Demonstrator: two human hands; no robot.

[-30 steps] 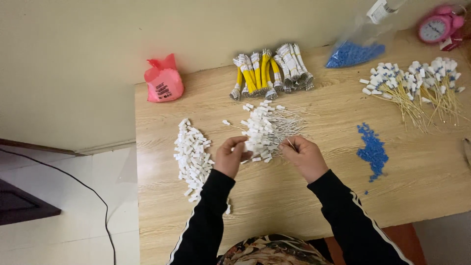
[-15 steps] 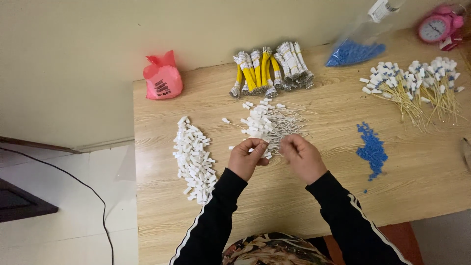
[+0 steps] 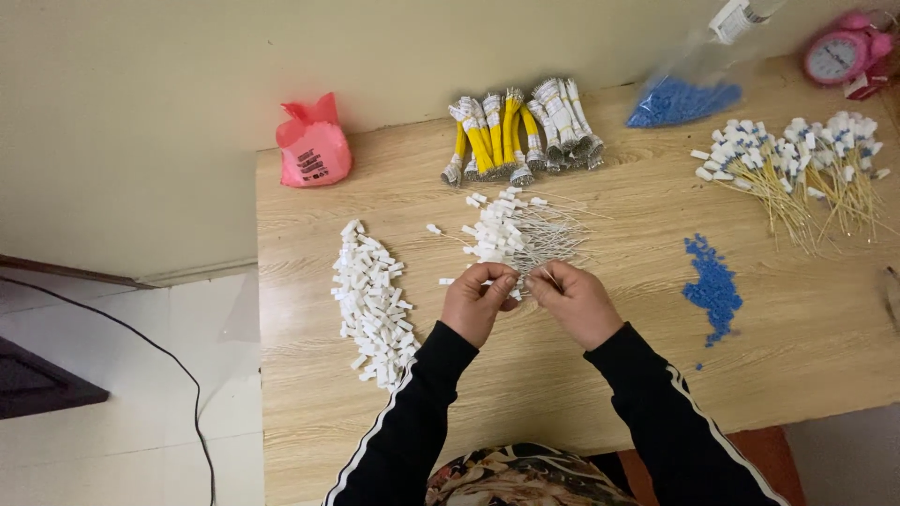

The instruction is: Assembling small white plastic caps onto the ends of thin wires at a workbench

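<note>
My left hand (image 3: 478,301) and my right hand (image 3: 572,300) meet near the middle of the wooden table (image 3: 609,394), fingertips pinched together on a small white plastic piece with a thin wire. Just beyond them lies a heap of white-capped thin wires (image 3: 517,232). A pile of loose white plastic pieces (image 3: 371,302) sits to the left of my left hand. A scatter of small blue beads (image 3: 712,287) lies to the right of my right hand.
Bundles of yellow and white wires (image 3: 518,131) lie at the table's far edge. A pink plastic bag (image 3: 313,146) stands at the far left corner. A clear bag of blue beads (image 3: 682,99), a pink alarm clock (image 3: 839,53) and yellowish capped wires (image 3: 797,169) sit at the far right.
My left hand has come in from the left white pile to meet my right hand in front of the wire heap. Both hands now pinch one piece together.
</note>
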